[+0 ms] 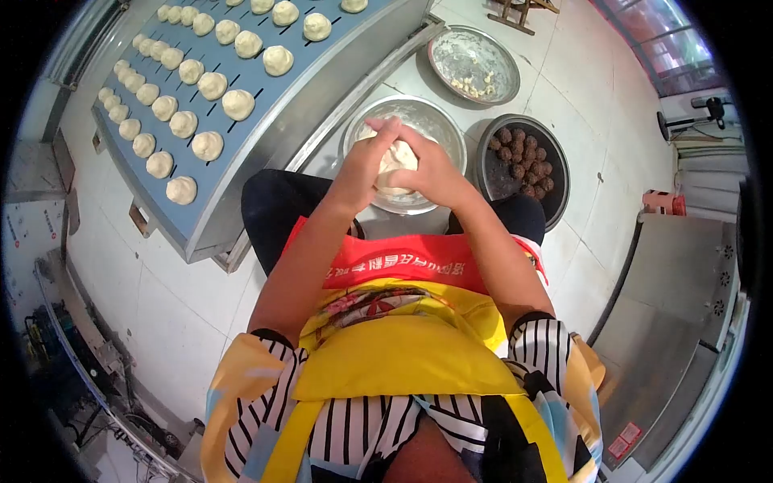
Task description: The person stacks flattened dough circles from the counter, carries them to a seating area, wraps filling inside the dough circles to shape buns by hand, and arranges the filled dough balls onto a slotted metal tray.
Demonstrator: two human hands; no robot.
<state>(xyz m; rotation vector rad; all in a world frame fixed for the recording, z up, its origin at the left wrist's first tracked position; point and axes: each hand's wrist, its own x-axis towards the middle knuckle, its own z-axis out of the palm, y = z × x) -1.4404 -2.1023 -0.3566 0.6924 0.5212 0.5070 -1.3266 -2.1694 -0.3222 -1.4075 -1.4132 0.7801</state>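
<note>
A pale ball of dough (398, 161) is cupped between my two hands, above a metal bowl (456, 138) with a floury inside. My left hand (362, 171) wraps the dough from the left, its fingers reaching over the far side. From the right, my right hand (439, 171) presses round it, the fingertips of both hands meeting at the top. Part of the dough is hidden by the fingers. Just right of the bowl, a dark round pan (495, 187) holds several brown balls (527, 161) of filling.
To the left stands a blue slotted tray (233, 153) with rows of shaped dough buns (208, 146). Beyond the bowl, a floury basin (471, 52) with dough scraps rests on the tiled floor (564, 105). A wooden stool (519, 12) is at the back, a metal cabinet (668, 298) at right.
</note>
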